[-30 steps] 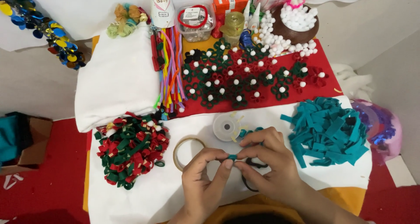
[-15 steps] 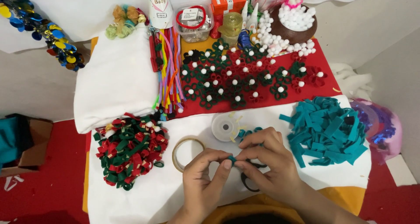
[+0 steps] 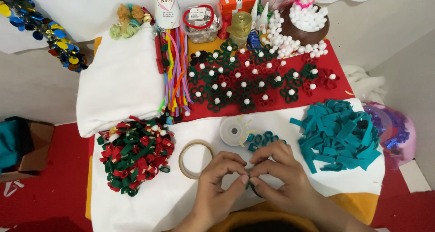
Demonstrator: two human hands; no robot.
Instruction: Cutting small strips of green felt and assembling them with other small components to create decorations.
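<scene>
My left hand (image 3: 217,180) and my right hand (image 3: 276,173) meet fingertip to fingertip at the near edge of the white cloth (image 3: 181,200), pinching a small dark felt piece (image 3: 252,185) that is mostly hidden by the fingers. Just beyond my fingers lie a few looped teal felt pieces (image 3: 260,139) and a clear tape spool (image 3: 234,131). A roll of tan tape (image 3: 195,158) lies flat to the left of my left hand.
A heap of teal felt strips (image 3: 340,134) lies at the right, a pile of red and green loops (image 3: 136,153) at the left. Felt flowers with white pompoms (image 3: 253,78) cover a red cloth behind. Coloured pipe cleaners (image 3: 174,73), a folded white cloth (image 3: 120,80) and a bowl of pompoms (image 3: 308,19) stand farther back.
My hands have stayed at the same spot, with the fingers shifting slightly around the small piece. Nothing else on the table has moved.
</scene>
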